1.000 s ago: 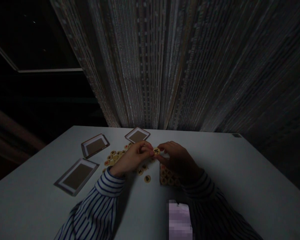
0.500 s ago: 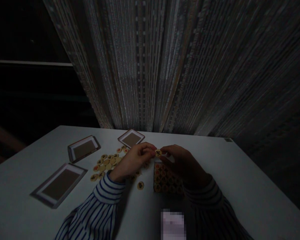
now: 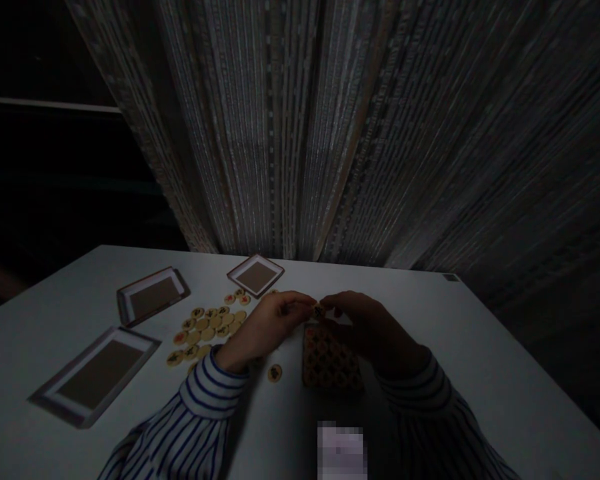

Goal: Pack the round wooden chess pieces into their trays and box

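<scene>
My left hand (image 3: 267, 323) and my right hand (image 3: 373, 328) meet over the table, both with fingers closed in a pinch. Between their fingertips is a round Chinese chess piece (image 3: 319, 311) with a dark character on it. Just below sits a small box (image 3: 304, 379), filled with rows of similar pieces (image 3: 325, 360); my right hand hides its upper right part. Left of the box, one loose piece (image 3: 275, 373) lies face up. A spread of wooden pieces (image 3: 209, 333), some with red or black characters and some blank side up, lies beyond my left wrist.
Three shallow rectangular trays or lids lie on the white table (image 3: 480, 387): one at the near left (image 3: 100, 377), one at the far left (image 3: 155, 297), one at the back (image 3: 256, 275). A string curtain (image 3: 290, 133) hangs behind the table's far edge.
The piece has tilted and sunk slightly toward the box, still between both hands' fingertips. The view has shifted a little, and the scene looks darker over the box.
</scene>
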{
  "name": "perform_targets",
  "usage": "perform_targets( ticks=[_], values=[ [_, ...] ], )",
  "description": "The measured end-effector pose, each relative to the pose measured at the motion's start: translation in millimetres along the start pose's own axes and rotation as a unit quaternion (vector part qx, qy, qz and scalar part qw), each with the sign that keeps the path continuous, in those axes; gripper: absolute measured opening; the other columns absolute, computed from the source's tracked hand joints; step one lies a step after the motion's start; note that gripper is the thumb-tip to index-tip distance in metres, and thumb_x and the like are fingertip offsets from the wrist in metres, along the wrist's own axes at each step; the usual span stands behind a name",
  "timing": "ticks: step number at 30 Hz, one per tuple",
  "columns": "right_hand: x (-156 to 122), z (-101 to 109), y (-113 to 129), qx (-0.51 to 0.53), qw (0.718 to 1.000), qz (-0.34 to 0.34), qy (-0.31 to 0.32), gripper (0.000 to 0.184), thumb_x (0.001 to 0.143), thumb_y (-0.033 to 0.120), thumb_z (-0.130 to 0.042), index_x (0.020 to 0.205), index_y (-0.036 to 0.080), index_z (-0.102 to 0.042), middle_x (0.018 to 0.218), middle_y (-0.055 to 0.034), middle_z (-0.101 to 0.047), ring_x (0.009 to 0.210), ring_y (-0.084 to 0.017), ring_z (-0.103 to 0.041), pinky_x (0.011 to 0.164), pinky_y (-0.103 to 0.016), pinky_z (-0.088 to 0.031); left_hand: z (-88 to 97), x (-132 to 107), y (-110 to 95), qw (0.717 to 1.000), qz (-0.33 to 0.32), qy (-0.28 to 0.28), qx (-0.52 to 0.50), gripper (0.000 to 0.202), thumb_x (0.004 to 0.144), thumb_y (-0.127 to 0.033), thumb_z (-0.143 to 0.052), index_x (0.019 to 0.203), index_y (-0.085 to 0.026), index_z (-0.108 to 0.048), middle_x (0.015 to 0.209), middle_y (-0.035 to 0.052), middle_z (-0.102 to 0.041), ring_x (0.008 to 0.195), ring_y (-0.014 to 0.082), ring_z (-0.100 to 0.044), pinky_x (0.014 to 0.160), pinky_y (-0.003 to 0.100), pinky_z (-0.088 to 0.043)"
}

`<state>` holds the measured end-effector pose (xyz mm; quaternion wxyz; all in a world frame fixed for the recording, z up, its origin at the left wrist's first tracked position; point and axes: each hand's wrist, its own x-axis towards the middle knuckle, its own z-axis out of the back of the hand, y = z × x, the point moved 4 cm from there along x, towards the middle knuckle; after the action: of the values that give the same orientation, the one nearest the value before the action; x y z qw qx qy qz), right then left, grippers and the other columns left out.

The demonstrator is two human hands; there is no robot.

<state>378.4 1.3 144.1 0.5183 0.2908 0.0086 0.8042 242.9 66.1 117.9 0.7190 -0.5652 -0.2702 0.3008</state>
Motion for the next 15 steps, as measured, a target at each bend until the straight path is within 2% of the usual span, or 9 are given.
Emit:
perform_targets(
  ticks=[5, 9, 15],
  values=[
    [-2.0, 0.3, -1.2, -0.005, 1.000, 0.006, 0.011, 0.018, 0.075, 0.024, -0.060, 0.091, 0.018, -0.058, 0.079, -0.0037, -0.065, 0.069, -0.015, -0.057, 0.060, -0.028, -0.042, -3.5, 2.2, 7.2, 0.999, 0.013, -0.009, -0.035, 0.022, 0.074, -0.028, -0.058, 0.091, -0.014, -0.061, 0.077, 0.0042, -0.068, 0.072, 0.0152, -0.061, 0.063, 0.026, -0.046],
    [-2.3, 1.2, -1.4, -0.023, 0.999, -0.014, 0.035, 0.017, 0.074, 0.027, -0.062, 0.088, 0.018, -0.059, 0.078, -0.0032, -0.065, 0.068, -0.014, -0.057, 0.059, -0.027, -0.041, -5.4, 2.9, 10.5, 0.999, 0.017, -0.003, -0.039, 0.022, 0.073, -0.030, -0.060, 0.087, -0.014, -0.062, 0.083, 0.0052, -0.068, 0.076, 0.0157, -0.061, 0.066, 0.025, -0.046],
    [-3.8, 0.0, -3.0, -0.024, 0.998, -0.019, 0.048, 0.019, 0.073, 0.027, -0.063, 0.089, 0.018, -0.059, 0.078, -0.0028, -0.065, 0.068, -0.015, -0.057, 0.060, -0.029, -0.041, -7.2, 3.1, 9.7, 0.999, 0.029, 0.012, -0.032, 0.017, 0.073, -0.025, -0.060, 0.086, -0.015, -0.064, 0.085, 0.0043, -0.069, 0.077, 0.0151, -0.061, 0.068, 0.026, -0.047]
  ],
)
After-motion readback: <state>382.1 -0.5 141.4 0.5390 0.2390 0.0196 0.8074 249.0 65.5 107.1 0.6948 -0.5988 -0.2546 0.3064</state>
